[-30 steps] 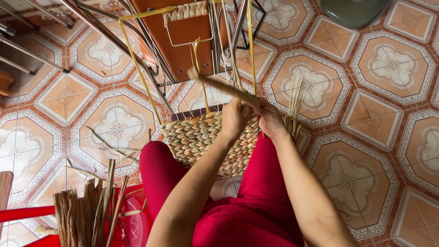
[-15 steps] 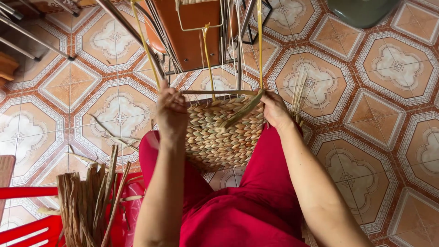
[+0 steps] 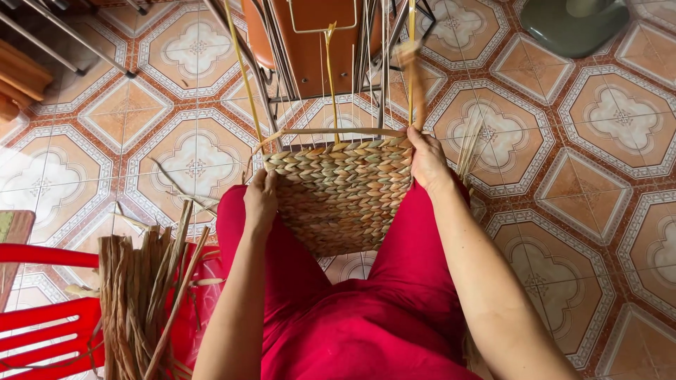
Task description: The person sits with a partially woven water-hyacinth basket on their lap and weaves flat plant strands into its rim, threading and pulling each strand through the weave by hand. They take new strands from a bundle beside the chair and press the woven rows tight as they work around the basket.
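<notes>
A half-woven basket (image 3: 341, 193) of tan plaited straw rests between my knees, over red trousers. Thin upright stakes (image 3: 329, 77) rise from its top edge. My left hand (image 3: 260, 200) grips the basket's left side. At the upper right corner, my right hand (image 3: 427, 158) holds the rim together with a straw strand (image 3: 412, 70), which runs upward and looks blurred.
A bundle of dry straw (image 3: 144, 295) stands at lower left beside a red plastic stool (image 3: 46, 331). A brown chair with metal legs (image 3: 310, 42) sits ahead. A green bowl-shaped object (image 3: 574, 24) lies top right on the patterned tile floor (image 3: 598, 183).
Both hands have shifted on the basket: the left slid down its left side, the right stayed at the upper right corner. The basket now sits squarer and closer, its woven face toward me.
</notes>
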